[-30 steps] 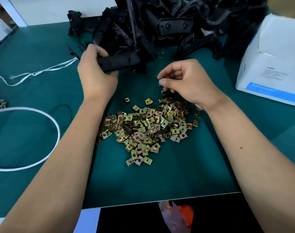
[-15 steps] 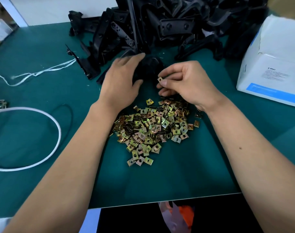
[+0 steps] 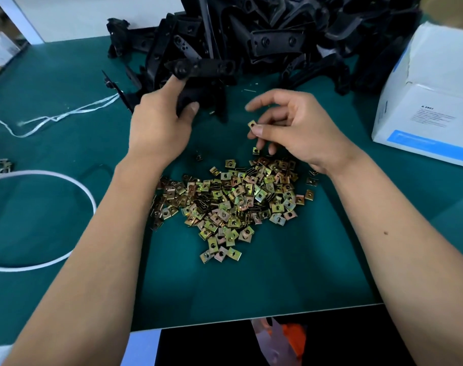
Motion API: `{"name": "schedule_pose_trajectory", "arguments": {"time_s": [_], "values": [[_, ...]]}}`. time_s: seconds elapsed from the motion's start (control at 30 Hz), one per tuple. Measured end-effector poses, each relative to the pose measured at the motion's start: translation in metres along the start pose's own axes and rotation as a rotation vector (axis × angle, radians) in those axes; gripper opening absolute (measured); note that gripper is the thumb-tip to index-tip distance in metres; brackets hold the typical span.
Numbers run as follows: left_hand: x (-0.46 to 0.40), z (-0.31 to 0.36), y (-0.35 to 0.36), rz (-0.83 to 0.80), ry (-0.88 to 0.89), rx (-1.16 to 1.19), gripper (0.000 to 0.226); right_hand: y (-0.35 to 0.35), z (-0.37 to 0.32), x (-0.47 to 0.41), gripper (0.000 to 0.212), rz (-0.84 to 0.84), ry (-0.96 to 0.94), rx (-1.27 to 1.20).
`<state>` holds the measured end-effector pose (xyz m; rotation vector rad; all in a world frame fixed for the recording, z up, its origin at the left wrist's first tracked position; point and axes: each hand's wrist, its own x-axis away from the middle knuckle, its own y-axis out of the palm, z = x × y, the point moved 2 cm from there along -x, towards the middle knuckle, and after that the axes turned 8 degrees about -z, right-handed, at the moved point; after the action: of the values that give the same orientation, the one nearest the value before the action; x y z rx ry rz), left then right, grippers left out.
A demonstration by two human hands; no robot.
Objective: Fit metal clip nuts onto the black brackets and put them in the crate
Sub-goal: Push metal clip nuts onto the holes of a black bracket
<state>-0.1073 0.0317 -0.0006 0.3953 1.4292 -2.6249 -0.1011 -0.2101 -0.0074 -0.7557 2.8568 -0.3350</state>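
Now right hand [image 3: 299, 130] pinching clip nut [image 3: 251, 124]

Two bare forearms, no sleeves, no gloves, no watch or rings. Left hand [image 3: 159, 128] and right hand [image 3: 296, 130] uncovered, nails short. Small dark mole on right forearm.

You see brass-yellow clip nuts [image 3: 233, 204] on a dark green mat [image 3: 238, 286]; black brackets [image 3: 264, 43]; white box [image 3: 431, 101] with blue stripe; white cord [image 3: 53, 260].
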Motion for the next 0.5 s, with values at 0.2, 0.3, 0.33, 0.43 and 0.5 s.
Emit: {"name": "schedule_pose_trajectory", "arguments": {"time_s": [0.2, 0.3, 0.33, 0.43, 0.5], "values": [[0.004, 0.002, 0.004, -0.153, 0.076, 0.124, 0.008, 0.0, 0.0, -0.001, 0.016, 0.043, 0.023, -0.063], [0.007, 0.004, 0.004, -0.145, 0.072, 0.02, 0.029, 0.0, -0.001, -0.001, 0.013, 0.072, 0.05, -0.142], [0.007, 0.004, 0.004, -0.146, 0.059, -0.014, 0.038, 0.001, -0.001, 0.0, 0.012, 0.078, 0.057, -0.162], [0.006, 0.007, 0.007, -0.141, 0.047, -0.127, 0.07, 0.001, -0.003, 0.0, 0.008, 0.078, 0.069, -0.174], [0.006, 0.013, 0.011, -0.147, 0.091, -0.2, 0.058, 0.001, -0.003, 0.001, 0.006, 0.076, 0.083, -0.174]]}}
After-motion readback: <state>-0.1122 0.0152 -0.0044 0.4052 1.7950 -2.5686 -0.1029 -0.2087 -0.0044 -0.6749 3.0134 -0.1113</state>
